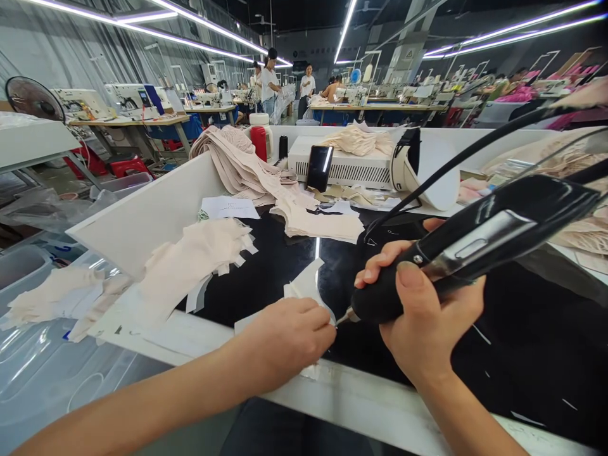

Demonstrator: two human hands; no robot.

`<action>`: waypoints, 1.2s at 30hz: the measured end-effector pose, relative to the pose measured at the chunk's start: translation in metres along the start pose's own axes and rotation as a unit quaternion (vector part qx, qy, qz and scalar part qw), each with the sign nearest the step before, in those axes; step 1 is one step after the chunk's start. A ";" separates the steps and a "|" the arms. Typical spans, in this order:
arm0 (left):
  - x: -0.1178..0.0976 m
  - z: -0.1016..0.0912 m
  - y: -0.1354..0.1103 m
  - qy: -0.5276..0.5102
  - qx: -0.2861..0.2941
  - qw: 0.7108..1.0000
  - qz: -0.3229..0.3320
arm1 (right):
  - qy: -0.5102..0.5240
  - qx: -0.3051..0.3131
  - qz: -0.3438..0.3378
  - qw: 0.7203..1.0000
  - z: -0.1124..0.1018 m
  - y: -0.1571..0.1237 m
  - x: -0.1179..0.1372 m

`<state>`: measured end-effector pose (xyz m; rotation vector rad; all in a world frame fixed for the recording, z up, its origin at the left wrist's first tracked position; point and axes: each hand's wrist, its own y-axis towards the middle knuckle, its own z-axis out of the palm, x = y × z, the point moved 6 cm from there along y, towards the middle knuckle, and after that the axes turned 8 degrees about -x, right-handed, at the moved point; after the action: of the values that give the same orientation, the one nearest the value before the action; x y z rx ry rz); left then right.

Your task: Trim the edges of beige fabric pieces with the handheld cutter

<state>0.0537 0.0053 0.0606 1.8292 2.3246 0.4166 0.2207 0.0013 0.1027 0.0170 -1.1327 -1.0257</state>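
Note:
My right hand (422,304) is wrapped round a black corded hand tool (475,244), its metal tip pointing left and down at a small white fabric piece (306,288) on the black glossy worktop (522,342). My left hand (289,339) is closed, knuckles up, pressing on that fabric piece right beside the tool tip. What its fingers pinch is hidden under the hand.
A heap of cream cut pieces (185,266) lies to the left, more folded cream fabric (242,164) behind. A white box-shaped machine (346,168) with a phone (319,168) leaning on it stands at the back. White partition walls (142,218) edge the table. Several people stand far back.

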 end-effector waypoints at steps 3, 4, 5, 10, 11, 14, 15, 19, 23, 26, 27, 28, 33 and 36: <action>-0.004 0.011 0.002 -0.023 -0.058 0.995 0.072 | 0.006 0.001 0.003 1.000 0.000 0.000 -0.001; -0.003 0.014 0.003 -0.027 -0.069 0.994 0.078 | 0.009 0.002 0.004 1.000 0.000 0.000 -0.002; -0.001 0.017 0.002 -0.030 -0.075 0.994 0.078 | 0.011 0.003 0.004 1.000 0.000 0.000 -0.002; 0.015 0.024 -0.006 -0.058 -0.081 0.994 0.045 | 0.014 0.001 0.006 1.000 0.000 0.000 -0.001; 0.018 0.023 -0.007 -0.062 -0.088 0.993 0.041 | 0.013 -0.001 0.008 1.000 0.000 0.000 -0.001; 0.021 0.019 -0.011 -0.055 -0.116 0.991 0.049 | 0.013 -0.005 0.008 1.000 0.000 0.000 0.000; 0.021 0.018 -0.011 -0.047 -0.124 0.989 0.057 | 0.013 -0.006 0.009 1.000 0.000 0.000 0.000; 0.019 0.013 -0.011 -0.015 -0.168 0.983 0.070 | 0.014 -0.010 0.013 1.000 0.000 0.000 0.000; 0.020 0.014 -0.012 0.004 -0.154 0.986 0.063 | 0.020 -0.012 0.004 1.000 0.001 0.000 0.001; 0.021 0.017 -0.012 -0.006 -0.133 0.989 0.057 | 0.022 -0.009 -0.003 1.000 0.002 0.001 0.002; 0.022 0.017 -0.012 -0.013 -0.130 0.990 0.055 | 0.022 -0.007 -0.003 1.000 0.003 0.001 0.002; 0.022 0.017 -0.012 -0.020 -0.128 0.990 0.054 | 0.022 -0.007 -0.004 1.000 0.003 0.002 0.002; 0.022 0.018 -0.012 -0.035 -0.108 0.992 0.048 | 0.023 -0.005 -0.006 1.000 0.001 0.003 0.002; 0.023 0.018 -0.012 -0.044 -0.104 0.993 0.042 | 0.019 -0.008 -0.006 1.000 0.001 0.004 0.002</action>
<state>0.0421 0.0274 0.0405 1.8100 2.0680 0.5555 0.2224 0.0023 0.1065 0.0313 -1.0920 -1.0411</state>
